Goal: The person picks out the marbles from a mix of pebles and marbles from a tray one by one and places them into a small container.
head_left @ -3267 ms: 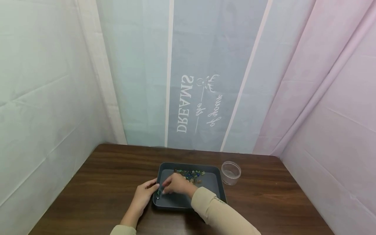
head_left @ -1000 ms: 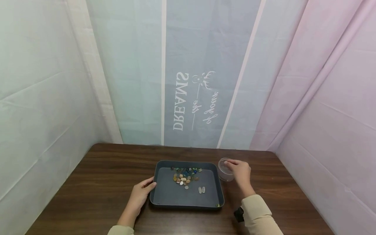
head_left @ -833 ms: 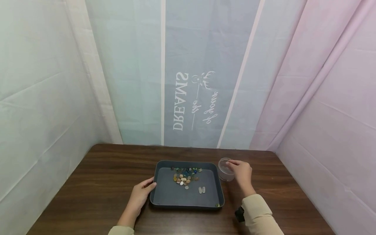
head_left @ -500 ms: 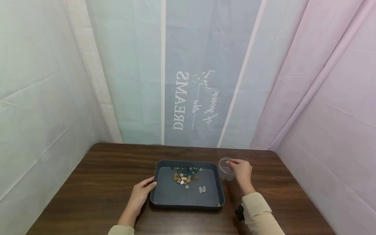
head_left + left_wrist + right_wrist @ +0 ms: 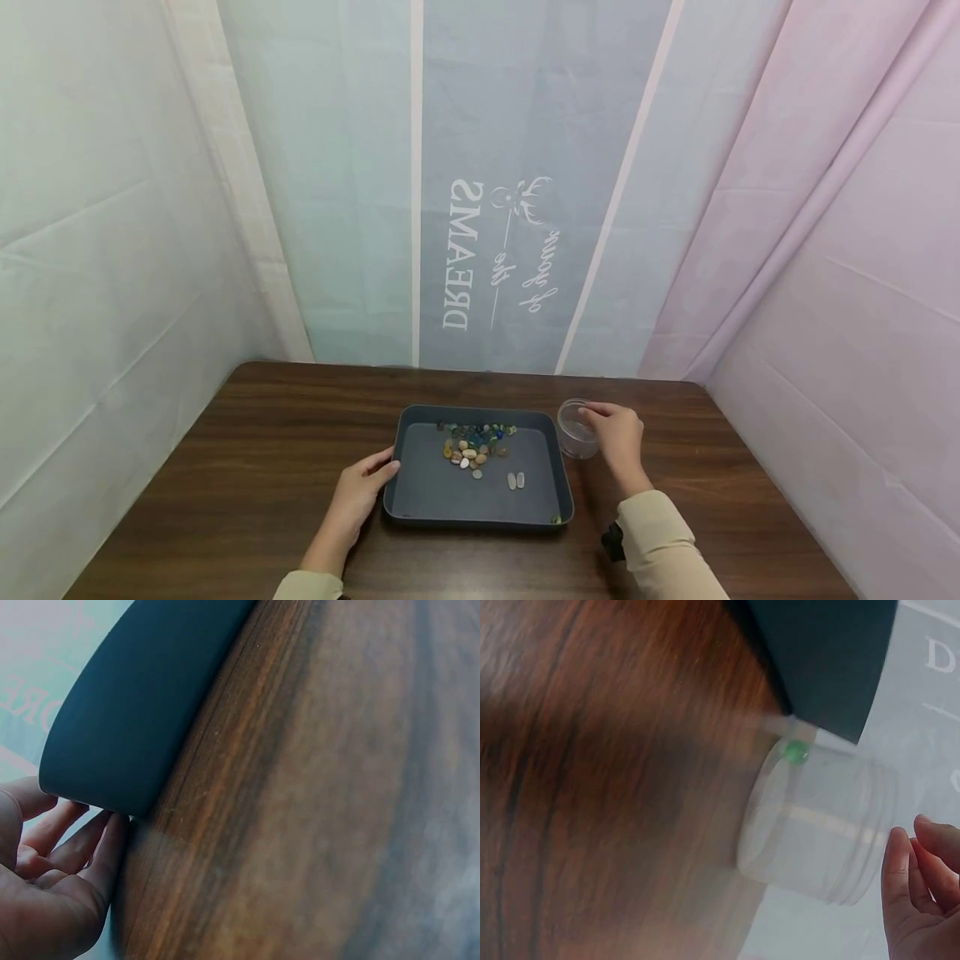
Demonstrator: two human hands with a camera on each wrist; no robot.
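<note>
A dark grey rectangular tray [image 5: 480,504] lies on the table, with several glass marbles [image 5: 480,432], pale and brown pebbles [image 5: 468,455] and two long whitish stones [image 5: 516,481] in it. My left hand [image 5: 358,492] grips its left side, thumb at the rim, fingers against the outer wall. To the right of the tray stands a clear plastic jar [image 5: 577,442], its mouth uncovered. In the right wrist view a green marble [image 5: 796,752] shows at its bottom. My right hand [image 5: 619,437] hovers at the mouth, fingertips close together right at the rim, nothing visible between them.
The brown wooden table [image 5: 285,433] is bounded by fabric walls on the left, back and right. A greenish marble [image 5: 557,519] sits in the tray's near right corner. A black wrist device [image 5: 612,543] shows under the right sleeve.
My right hand has moved from the tray's left part over to the jar on the right, and has stayed nearly still there for the last second. My left hand keeps its place at the tray.
</note>
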